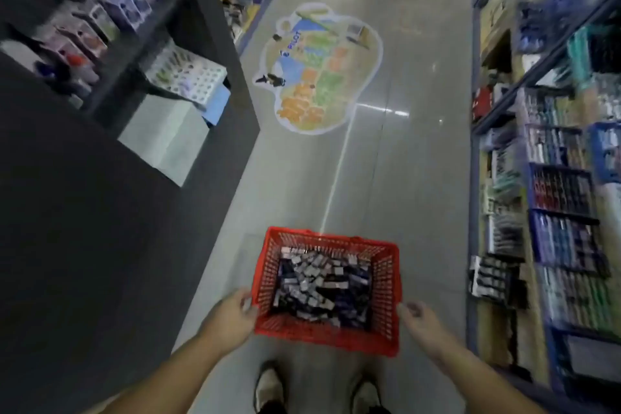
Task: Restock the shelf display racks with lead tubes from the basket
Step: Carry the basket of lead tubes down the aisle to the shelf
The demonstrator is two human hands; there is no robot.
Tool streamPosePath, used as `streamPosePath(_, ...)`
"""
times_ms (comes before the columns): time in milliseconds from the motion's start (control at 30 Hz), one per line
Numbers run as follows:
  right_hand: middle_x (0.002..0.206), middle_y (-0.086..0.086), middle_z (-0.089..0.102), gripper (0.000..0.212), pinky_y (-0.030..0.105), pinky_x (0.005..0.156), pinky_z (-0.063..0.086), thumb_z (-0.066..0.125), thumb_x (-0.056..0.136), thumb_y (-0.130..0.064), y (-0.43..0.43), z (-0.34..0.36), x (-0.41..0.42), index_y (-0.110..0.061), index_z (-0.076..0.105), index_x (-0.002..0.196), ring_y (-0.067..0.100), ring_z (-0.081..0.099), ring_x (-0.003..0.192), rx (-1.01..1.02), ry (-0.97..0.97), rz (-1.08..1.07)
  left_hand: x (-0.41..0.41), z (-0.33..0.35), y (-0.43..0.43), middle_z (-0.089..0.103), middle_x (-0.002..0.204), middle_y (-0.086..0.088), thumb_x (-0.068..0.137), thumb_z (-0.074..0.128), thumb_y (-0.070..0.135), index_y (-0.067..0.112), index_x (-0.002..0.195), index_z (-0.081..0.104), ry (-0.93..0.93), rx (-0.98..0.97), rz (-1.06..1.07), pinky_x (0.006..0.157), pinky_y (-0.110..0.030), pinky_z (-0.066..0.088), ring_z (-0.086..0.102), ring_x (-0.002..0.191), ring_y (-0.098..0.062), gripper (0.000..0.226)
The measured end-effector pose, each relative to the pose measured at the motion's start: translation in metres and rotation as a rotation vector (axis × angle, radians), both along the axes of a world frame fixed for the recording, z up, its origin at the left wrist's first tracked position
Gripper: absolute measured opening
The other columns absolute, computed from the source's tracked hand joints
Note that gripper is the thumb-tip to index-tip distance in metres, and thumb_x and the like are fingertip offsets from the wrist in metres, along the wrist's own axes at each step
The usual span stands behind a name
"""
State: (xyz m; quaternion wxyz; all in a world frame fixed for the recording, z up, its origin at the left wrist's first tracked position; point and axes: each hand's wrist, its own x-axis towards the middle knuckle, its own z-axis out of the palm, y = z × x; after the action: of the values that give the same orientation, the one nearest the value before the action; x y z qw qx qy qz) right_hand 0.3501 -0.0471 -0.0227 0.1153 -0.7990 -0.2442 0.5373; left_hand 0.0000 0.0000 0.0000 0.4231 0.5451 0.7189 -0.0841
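Basket (327,339) down at 6 o'clock, lead tubes (319,286) piled inside. Left hand (232,316) on its 9 o'clock side, right hand (420,319) at its 3. Shoes (268,386) just below. Floor sticker (319,70) ahead at 12. Shelf unit (84,212) along 9 to 10, display racks (564,195) down 3.

Left grip (232,312), right grip (421,321) forward, curled

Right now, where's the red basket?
Head view, bottom centre: the red basket is between the left hand and right hand, ahead of the shoes.
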Motion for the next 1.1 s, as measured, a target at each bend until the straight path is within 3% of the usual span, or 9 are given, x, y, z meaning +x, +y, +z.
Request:
streamPosePath(67,0.135,0.020,0.060,0.043,0.038,0.103,0.044,0.054,0.107,-0.024,0.008,-0.057,0.006,0.007,0.051,0.137,0.036,0.056,0.129,-0.003,-0.058,0.021,0.000,-0.068,0.010,0.066,0.110,-0.001,0.101,0.057,0.027,0.018,0.116,0.059,0.008,0.009,0.002,0.082,-0.028,0.046,0.065,0.103,-0.022,0.018)
streamPosePath(167,0.130,0.016,0.065,0.031,0.038,0.100,0.048,0.055,0.106,-0.029,0.016,-0.142,0.020,-0.004,0.060,0.125,0.033,0.062,0.117,0.025,-0.084,0.013,-0.007,-0.176,0.024,0.069,0.120,-0.012,0.103,0.054,0.042,0.012,0.127,0.058,-0.001,-0.019,0.061,0.091,-0.037,0.054,0.068,0.108,-0.032,0.039)
streamPosePath(267,0.135,0.012,0.064,0.044,0.043,0.108,0.047,0.057,0.104,-0.037,0.018,-0.212,0.028,-0.006,0.059,0.136,0.034,0.061,0.125,0.012,-0.066,-0.033,-0.016,-0.263,0.027,0.066,0.122,-0.016,0.100,0.051,0.052,0.014,0.128,0.053,0.042,0.013,0.091,0.094,-0.047,0.055,0.067,0.108,-0.036,0.048)
streamPosePath(367,0.138,0.018,0.063,0.050,0.051,0.110,0.047,0.058,0.103,-0.038,0.018,-0.272,0.039,-0.009,0.055,0.144,0.037,0.060,0.127,0.012,-0.044,-0.095,-0.014,-0.309,0.034,0.064,0.124,-0.015,0.101,0.052,0.048,0.012,0.131,0.044,0.000,0.013,0.214,0.096,-0.052,0.054,0.066,0.109,-0.039,0.048)
streamPosePath(500,0.116,0.012,0.072,0.033,0.047,0.095,0.055,0.062,0.102,-0.039,0.021,-0.304,0.041,-0.017,0.067,0.127,0.035,0.068,0.105,0.038,-0.151,-0.120,-0.008,-0.332,0.037,0.064,0.112,-0.008,0.104,0.048,0.049,0.012,0.128,0.044,0.029,0.023,0.333,0.087,-0.046,0.055,0.068,0.098,-0.036,0.044)
streamPosePath(600,0.111,0.016,0.074,0.038,0.047,0.090,0.057,0.061,0.102,-0.040,0.020,-0.310,0.046,-0.010,0.069,0.123,0.038,0.070,0.101,0.013,-0.264,-0.070,-0.011,-0.336,0.040,0.067,0.112,-0.019,0.108,0.043,0.036,0.003,0.123,0.049,0.136,0.008,0.316,0.084,-0.046,0.055,0.067,0.097,-0.041,0.037)
streamPosePath(767,0.103,0.015,0.075,0.039,0.046,0.085,0.059,0.054,0.104,-0.041,0.018,-0.271,0.054,-0.008,0.070,0.118,0.036,0.070,0.092,0.026,-0.309,-0.034,-0.016,-0.292,0.050,0.071,0.103,-0.017,0.108,0.041,0.041,0.005,0.116,0.055,0.119,0.034,0.247,0.083,-0.049,0.060,0.070,0.086,-0.036,0.040)
streamPosePath(900,0.088,0.005,0.073,0.034,0.036,0.074,0.057,0.056,0.103,-0.044,0.017,-0.182,0.062,-0.014,0.072,0.108,0.023,0.070,0.076,0.102,-0.284,-0.089,-0.021,-0.211,0.052,0.072,0.096,-0.012,0.105,0.042,0.050,0.010,0.113,0.057,0.079,0.094,0.227,0.078,-0.049,0.062,0.072,0.078,-0.031,0.044)
streamPosePath(1100,0.092,0.004,0.077,0.019,0.054,0.083,0.062,0.059,0.099,-0.047,0.020,-0.009,0.087,-0.030,0.066,0.096,0.026,0.075,0.082,0.175,-0.140,-0.232,0.011,-0.020,0.049,0.069,0.106,-0.016,0.105,0.052,0.039,0.008,0.118,0.054,-0.024,0.259,0.272,0.083,-0.046,0.054,0.068,0.095,-0.040,0.034)
